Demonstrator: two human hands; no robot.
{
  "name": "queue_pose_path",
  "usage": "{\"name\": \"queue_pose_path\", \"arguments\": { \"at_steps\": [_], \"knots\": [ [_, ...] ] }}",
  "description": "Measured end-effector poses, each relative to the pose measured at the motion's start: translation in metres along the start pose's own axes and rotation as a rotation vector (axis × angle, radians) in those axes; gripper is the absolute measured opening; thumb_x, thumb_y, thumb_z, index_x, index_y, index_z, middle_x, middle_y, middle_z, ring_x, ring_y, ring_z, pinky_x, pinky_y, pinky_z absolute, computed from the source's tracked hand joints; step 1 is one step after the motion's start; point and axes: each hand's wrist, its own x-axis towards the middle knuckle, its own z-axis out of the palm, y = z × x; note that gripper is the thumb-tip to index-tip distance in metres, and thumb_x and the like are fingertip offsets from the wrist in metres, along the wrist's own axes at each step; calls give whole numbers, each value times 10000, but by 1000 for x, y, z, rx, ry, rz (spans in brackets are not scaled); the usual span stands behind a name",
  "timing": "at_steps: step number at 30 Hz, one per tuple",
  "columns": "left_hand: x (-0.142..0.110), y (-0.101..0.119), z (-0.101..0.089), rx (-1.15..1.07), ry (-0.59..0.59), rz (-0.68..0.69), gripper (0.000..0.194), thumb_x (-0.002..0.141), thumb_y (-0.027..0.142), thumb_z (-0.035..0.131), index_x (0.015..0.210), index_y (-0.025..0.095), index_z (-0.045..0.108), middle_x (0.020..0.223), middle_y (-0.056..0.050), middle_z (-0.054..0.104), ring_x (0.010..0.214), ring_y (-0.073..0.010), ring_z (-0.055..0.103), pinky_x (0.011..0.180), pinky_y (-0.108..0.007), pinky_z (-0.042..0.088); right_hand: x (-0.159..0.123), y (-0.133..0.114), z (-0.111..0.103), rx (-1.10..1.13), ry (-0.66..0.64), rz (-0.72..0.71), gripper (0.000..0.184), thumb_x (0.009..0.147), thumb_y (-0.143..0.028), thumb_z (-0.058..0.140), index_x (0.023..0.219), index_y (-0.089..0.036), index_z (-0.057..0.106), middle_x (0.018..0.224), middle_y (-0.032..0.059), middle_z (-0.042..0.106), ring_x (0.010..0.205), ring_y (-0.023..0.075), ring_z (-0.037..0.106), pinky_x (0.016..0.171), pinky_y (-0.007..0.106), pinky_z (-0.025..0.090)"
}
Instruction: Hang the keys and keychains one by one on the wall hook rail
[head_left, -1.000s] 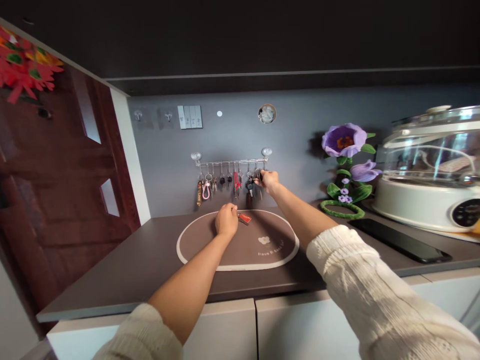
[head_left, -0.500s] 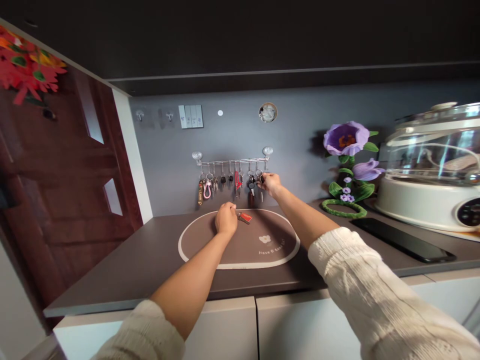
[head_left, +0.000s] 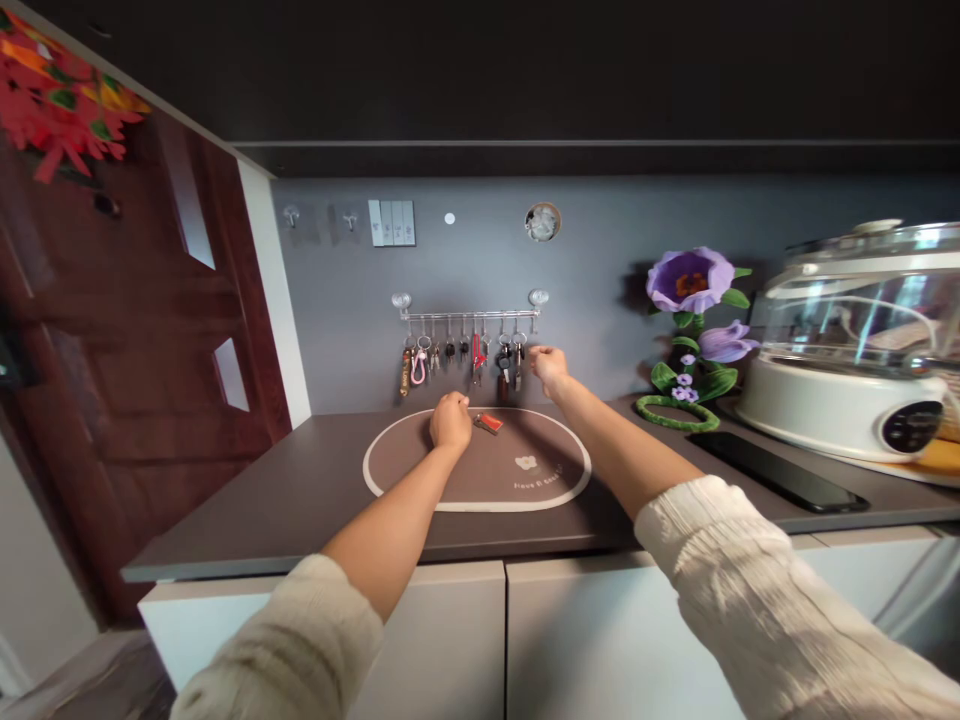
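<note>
My left hand (head_left: 451,420) rests as a closed fist on the brown oval mat (head_left: 420,490). Its fingers pinch the metal end of a key with a red tag (head_left: 489,423) that lies on the mat just right of the hand. My right hand (head_left: 550,365) is raised at the wall, fingers curled, just right of the rightmost bunch of keys (head_left: 517,357). That bunch hangs on the metal hook rail (head_left: 469,315), and I see nothing inside the right hand. Several other key bunches (head_left: 420,365) hang along the rail.
A dark countertop (head_left: 300,500) carries the mat, a black phone (head_left: 776,472), a purple knitted flower (head_left: 690,330) and a white cooker with a glass lid (head_left: 847,350). A brown door (head_left: 112,350) stands at the left. White cabinet fronts (head_left: 525,640) are below.
My right hand has drawn slightly right, off the rightmost key bunch it was touching. The left hand stays on the mat. The camera has tilted a little.
</note>
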Motion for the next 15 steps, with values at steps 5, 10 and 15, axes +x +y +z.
{"name": "queue_pose_path", "arguments": {
  "at_steps": [5,10,15],
  "knots": [
    [0,-1,-2,-2,-5,-13,237,859,232,381,884,194,614,970,-74,626,920,-175,566,773,-263,397,-30,-6,3,30,-81,-22,107,687,-78,465,628,-161,498,539,-36,482,478,52,385,492,164,349],
    [2,-4,-1,2,-30,-27,233,854,222,390,887,199,619,978,-75,627,926,-169,566,777,-258,396,-53,8,10,5,-175,-4,111,689,-63,474,625,-147,509,555,-29,503,477,46,410,506,167,357],
    [5,-7,2,3,-72,-48,221,846,228,411,900,211,625,991,-72,630,924,-165,569,768,-253,397,-57,39,16,-282,-250,-37,67,701,-146,527,662,-143,582,574,-22,546,503,65,439,543,187,365]
  ]
}}
